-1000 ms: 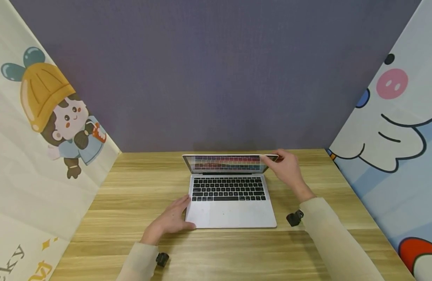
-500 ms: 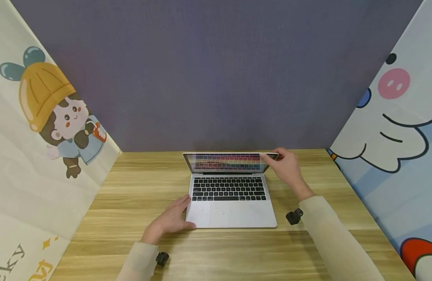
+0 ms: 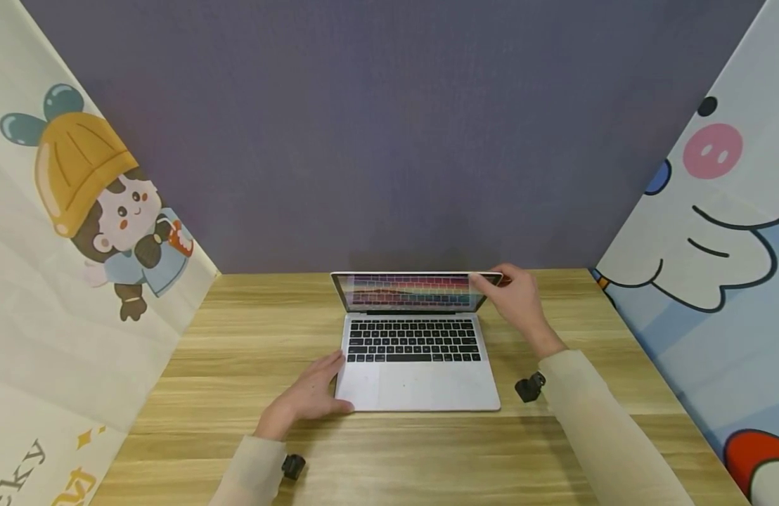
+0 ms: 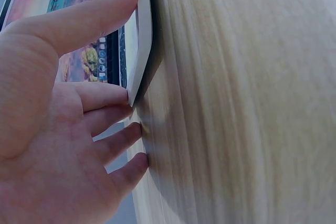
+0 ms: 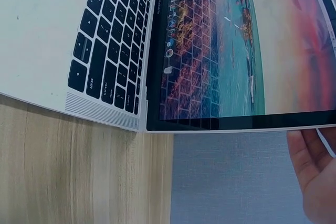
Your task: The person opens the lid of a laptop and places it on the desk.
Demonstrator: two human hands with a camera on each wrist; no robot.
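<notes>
A silver laptop (image 3: 421, 386) stands unfolded on the wooden table, its black keyboard facing me. The laptop's lid (image 3: 411, 292) is tilted up, and a colourful desktop picture glows on the screen (image 5: 236, 51). At the lid's upper right corner, my right hand (image 3: 516, 299) pinches the edge, thumb on the screen side and fingers behind. My left hand (image 3: 310, 390) rests against the left side of the base. Its thumb (image 4: 100, 14) lies at the front edge, while the other fingers (image 4: 107, 98), fairly straight, touch the side edge and table.
The wooden table (image 3: 421, 457) runs back to a grey-blue panel (image 3: 389, 140). Printed cartoon curtains flank it, a left curtain (image 3: 41, 302) and a right curtain (image 3: 731, 253). Small black cameras sit at the left wrist (image 3: 293, 466) and right wrist (image 3: 530, 386).
The lid has tilted slightly further back, with my right hand moving up and away along with its corner. More of the screen shows. My left hand stays in place on the base.
</notes>
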